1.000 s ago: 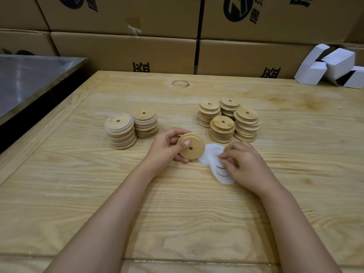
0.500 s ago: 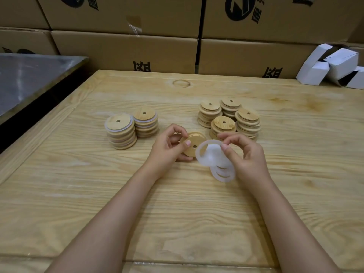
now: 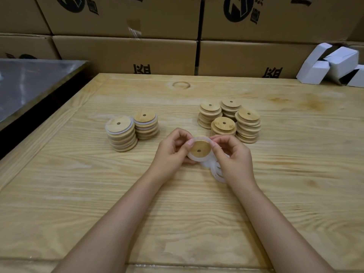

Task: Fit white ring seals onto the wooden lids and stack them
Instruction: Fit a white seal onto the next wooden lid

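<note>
Keep the wooden lid at its present place: near the middle of the table, face tilted up, between the sealed stacks on the left and the bare lid stacks on the far right. Hold it with the left hand, fingers curled and pinching the left edge together with the white ring seal, already lying around the disc but seemingly not yet seated all the way. With the right hand, thumb and forefinger narrow and pinching the ring at the upper right edge, stretch only a little and roll the ring over the rim, going around in small steps. Probably better to anchor one side first with the left thumb; otherwise a risk of the soft ring springing off again. Do not pull hard: thin and flexible by the look, so likely easy to twist. Check for an even white border all around before placing on the left stacks. Leave the loose seals, lying on the table just under the right hand, undisturbed; cannot tell whether the lower right fingers touch them.
</note>
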### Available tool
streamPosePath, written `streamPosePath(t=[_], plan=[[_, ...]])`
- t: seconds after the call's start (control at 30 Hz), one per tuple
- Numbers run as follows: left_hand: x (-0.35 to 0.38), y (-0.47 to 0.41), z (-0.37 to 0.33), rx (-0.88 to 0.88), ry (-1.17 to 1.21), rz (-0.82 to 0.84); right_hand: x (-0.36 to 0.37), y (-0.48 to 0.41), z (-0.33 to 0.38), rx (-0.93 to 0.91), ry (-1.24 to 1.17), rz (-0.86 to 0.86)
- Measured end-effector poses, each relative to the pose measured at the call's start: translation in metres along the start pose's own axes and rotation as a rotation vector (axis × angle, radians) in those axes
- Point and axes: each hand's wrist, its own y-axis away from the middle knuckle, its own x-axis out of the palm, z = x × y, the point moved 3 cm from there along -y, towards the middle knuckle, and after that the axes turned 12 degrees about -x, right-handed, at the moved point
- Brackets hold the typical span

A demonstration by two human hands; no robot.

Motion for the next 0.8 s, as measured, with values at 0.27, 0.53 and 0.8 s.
streamPosePath(t=[0.27,0.53,0.8], plan=[[-0.0004,-0.0009,0.0040,-0.027,-0.016,-0.024,-0.0003,-0.0015,-0.0060,0.044,0.024,-0.040],[-0.0020,0.0004,0.0041,-0.038,-0.008,-0.013,-0.0013,-0.0034,-0.0064,0.090,0.021,-0.048],[-0.0027,0.0006,0.0038,-0.074,0.021,-0.071,0.0000,-0.0042,-0.0079,0.098,0.034,-0.021]])
